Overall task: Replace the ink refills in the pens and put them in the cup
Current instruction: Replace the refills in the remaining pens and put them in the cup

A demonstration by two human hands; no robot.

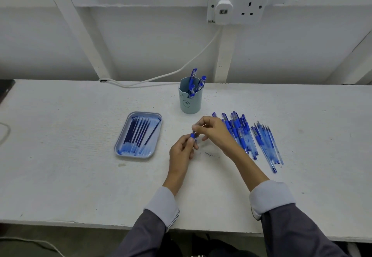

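Note:
My left hand (182, 151) grips a blue pen (193, 136) by its barrel, just above the table. My right hand (213, 131) pinches the pen's upper end, where a thin tip pokes out between the fingers. A pale blue cup (190, 101) stands behind the hands with several capped blue pens (196, 83) in it. To the left lies a light blue tray (120, 146) holding several ink refills (138, 135). A heap of blue pens (241, 132) lies to the right, partly hidden by my right wrist.
A row of clear blue pen parts (268, 146) lies at the far right of the heap. A white cable (161, 76) runs from the wall socket (237, 5) down along the table's back edge. A dark object (5, 89) sits at the far left edge.

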